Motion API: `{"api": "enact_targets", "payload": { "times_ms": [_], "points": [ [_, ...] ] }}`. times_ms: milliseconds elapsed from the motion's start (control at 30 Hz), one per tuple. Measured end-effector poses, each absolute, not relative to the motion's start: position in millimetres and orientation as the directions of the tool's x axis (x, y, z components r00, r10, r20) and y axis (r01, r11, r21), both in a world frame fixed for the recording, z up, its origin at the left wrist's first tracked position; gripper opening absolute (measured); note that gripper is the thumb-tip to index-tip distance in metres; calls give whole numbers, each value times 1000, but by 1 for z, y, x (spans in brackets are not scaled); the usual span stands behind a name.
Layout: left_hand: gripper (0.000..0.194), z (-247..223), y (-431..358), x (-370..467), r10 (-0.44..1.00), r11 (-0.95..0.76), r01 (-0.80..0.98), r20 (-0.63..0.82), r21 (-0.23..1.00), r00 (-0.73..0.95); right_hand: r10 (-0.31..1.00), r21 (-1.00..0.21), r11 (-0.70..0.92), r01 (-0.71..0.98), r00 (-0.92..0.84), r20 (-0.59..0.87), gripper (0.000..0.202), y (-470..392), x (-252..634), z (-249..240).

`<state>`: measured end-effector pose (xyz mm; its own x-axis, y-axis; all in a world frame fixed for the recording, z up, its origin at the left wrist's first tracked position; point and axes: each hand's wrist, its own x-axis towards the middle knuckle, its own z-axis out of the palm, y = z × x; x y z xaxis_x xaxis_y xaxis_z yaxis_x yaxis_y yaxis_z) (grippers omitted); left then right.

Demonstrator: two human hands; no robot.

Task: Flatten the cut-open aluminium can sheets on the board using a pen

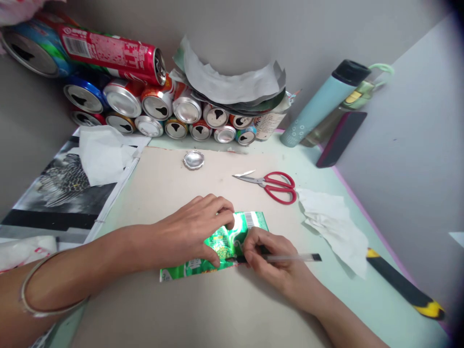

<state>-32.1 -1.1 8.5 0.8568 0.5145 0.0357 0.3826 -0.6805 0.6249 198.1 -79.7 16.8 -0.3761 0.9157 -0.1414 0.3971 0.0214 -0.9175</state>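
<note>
A flat green metal sheet cut from a drink can (232, 239), with a barcode near its top edge, lies on the beige board (163, 179). My left hand (197, 224) rests over the left part of the sheet, thumb and fingers spread apart and touching it. In my right hand (270, 256) is a slim pen (293, 258) with a clear barrel, its tip low at the sheet's lower edge. Beyond the hands, red-handled scissors (279, 187) lie with blades partly apart. A cut-off can bottom (194, 159) sits on the board's far side.
Stacked drink cans (186, 107) line the wall, with curved metal sheets (232, 87) on top. A blue bottle (319, 108) and a dark slab (340, 140) stand at the back right. Crumpled tissue (337, 227) and a yellow-black cutter (404, 285) lie right; a bird print (63, 179) lies left.
</note>
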Motion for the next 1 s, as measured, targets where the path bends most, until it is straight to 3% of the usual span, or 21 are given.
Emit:
{"api": "enact_targets", "payload": {
  "times_ms": [1000],
  "points": [
    [59, 11, -2, -32, 517, -661, 426, -36, 617, 855, 928, -920, 19, 392, -349, -129, 19, -80, 199, 12]
  ]
}}
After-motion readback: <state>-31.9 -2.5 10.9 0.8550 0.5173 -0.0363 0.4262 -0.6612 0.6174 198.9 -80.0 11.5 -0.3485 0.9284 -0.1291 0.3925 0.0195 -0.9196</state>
